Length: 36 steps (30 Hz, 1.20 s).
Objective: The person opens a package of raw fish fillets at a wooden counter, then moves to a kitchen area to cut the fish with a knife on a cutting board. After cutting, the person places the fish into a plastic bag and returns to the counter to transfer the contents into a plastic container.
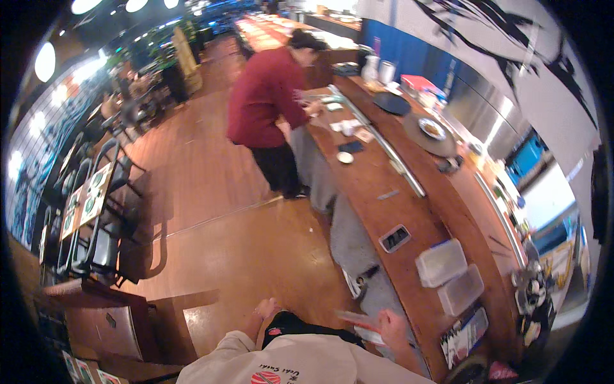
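Note:
My right hand (392, 327) is closed around a thin, flat item (359, 318) with reddish and pale edges, held low beside the long wooden counter (369, 206). Motion blur hides exactly what it is. In front of my waist on the left, my left hand (266, 308) hangs near my black waistband, with no object visible in it; its fingers are too blurred to read. Closest to my right hand on the counter are two translucent plastic containers (442, 263) and a box of dark and pale items (464, 338). A small rectangular tray (395, 238) lies farther along.
A person in a red top (266, 98) leans over the counter ahead, handling small things. Grey cloth (352, 235) hangs along its front. A round board (428, 137) bears a patterned plate. Left stand a set dining table (91, 199), chairs and a wooden cabinet (103, 324).

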Each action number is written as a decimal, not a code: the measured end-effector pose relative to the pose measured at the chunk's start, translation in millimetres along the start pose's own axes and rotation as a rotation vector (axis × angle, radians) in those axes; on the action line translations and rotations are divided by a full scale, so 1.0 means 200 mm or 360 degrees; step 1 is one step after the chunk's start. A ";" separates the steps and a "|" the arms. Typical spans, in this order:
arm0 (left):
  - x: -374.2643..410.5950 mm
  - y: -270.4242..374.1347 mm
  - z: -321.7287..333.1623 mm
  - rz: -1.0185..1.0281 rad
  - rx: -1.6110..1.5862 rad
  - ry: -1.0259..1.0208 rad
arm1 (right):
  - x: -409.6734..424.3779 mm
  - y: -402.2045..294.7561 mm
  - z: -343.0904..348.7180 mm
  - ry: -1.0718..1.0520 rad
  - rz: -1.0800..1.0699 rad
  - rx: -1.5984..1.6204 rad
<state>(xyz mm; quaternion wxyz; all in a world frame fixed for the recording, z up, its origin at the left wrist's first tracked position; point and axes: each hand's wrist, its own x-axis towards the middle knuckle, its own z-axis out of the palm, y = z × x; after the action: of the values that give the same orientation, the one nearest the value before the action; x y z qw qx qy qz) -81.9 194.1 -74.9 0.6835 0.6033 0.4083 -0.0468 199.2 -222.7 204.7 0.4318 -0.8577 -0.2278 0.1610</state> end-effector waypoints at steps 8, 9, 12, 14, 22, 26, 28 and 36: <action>-0.44 -0.29 -1.08 -0.0360 -0.0672 0.0572 | 0.49 -0.66 0.87 -0.0240 -0.0352 -0.0099; -0.45 -0.28 -1.17 -0.0385 -0.0417 0.0651 | 0.60 -0.75 0.98 -0.0221 -0.0398 -0.0140; -0.42 -0.35 -1.38 -0.0330 -0.0359 0.0939 | 0.91 -0.93 1.30 -0.0303 -0.0302 -0.0226; -0.34 -0.27 -1.38 -0.0173 -0.0584 0.1049 | 1.08 -1.03 1.57 -0.0473 -0.0308 -0.0103; -0.06 -0.04 -1.97 -0.0485 -0.1183 0.1320 | 1.87 -1.74 2.88 -0.1072 -0.0670 0.0147; 0.04 0.26 -2.61 -0.0208 -0.1078 0.1726 | 2.35 -2.40 3.35 -0.1247 -0.0916 0.0315; 0.19 0.49 -2.97 -0.0052 -0.1005 0.1908 | 2.60 -2.72 3.58 -0.1333 -0.1081 0.0306; 0.74 2.63 -3.83 0.0969 0.0712 0.2009 | 3.34 -3.52 4.43 -0.1301 -0.1154 0.0583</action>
<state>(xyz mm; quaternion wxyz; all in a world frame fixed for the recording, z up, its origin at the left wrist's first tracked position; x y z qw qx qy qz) -75.6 1058.9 294.8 0.1616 0.7270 0.5193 0.4192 166.7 1090.8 214.9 0.4777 -0.5042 -0.6241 0.3579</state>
